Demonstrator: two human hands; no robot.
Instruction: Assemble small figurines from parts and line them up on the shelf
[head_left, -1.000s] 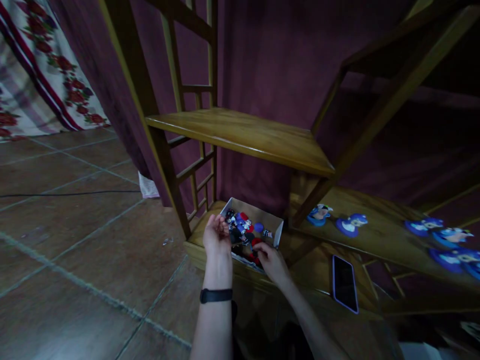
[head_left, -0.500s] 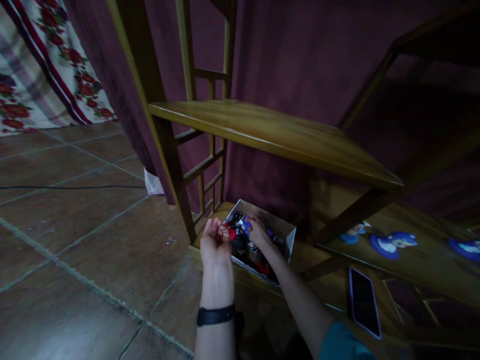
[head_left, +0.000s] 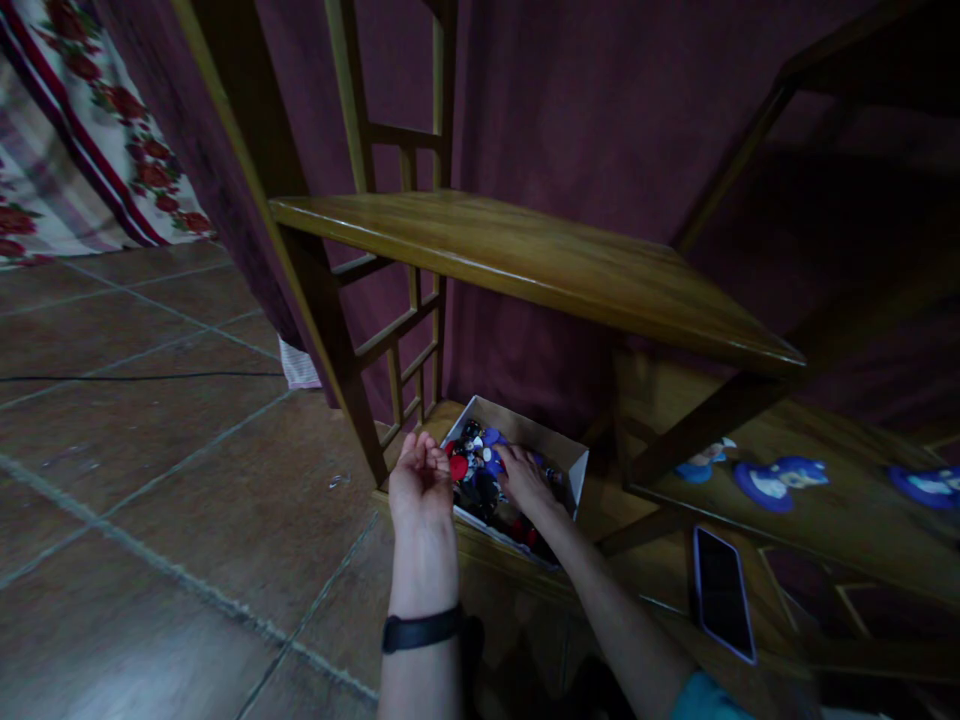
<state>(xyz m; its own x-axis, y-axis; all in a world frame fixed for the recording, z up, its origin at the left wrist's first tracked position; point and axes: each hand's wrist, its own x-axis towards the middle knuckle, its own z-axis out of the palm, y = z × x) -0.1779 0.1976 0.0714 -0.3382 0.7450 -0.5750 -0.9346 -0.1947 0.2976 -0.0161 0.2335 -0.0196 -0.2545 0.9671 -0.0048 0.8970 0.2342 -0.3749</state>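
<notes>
Right hand (head_left: 521, 478) is down inside the open cardboard box (head_left: 540, 432), back of hand up, fingers bent into the pile of small figurines. Fingertips sit right at a blue-purple piece (head_left: 493, 439); can't tell whether they're gripping it or just touching, fingers hide the contact. Pile is under the hand and off to its left, pieces jumbled at all angles. Red disc (head_left: 457, 467) lies left of the fingers, near the box's left wall, between both hands. Dark pieces (head_left: 480, 490) lie left of the palm; more red shows low in the box by the right wrist, too dim to make out.

Left hand (head_left: 421, 475) is palm up, open, fingers loosely curled, just outside the box's left side. Black wristband (head_left: 421, 632) on that arm.

Box sits on the low wooden shelf, below the upper shelf board (head_left: 517, 250). Phone (head_left: 722, 592) lies to the right of the box, well apart from the hand. Blue-based figurines (head_left: 781, 482) lie on the next shelf, farther right.
</notes>
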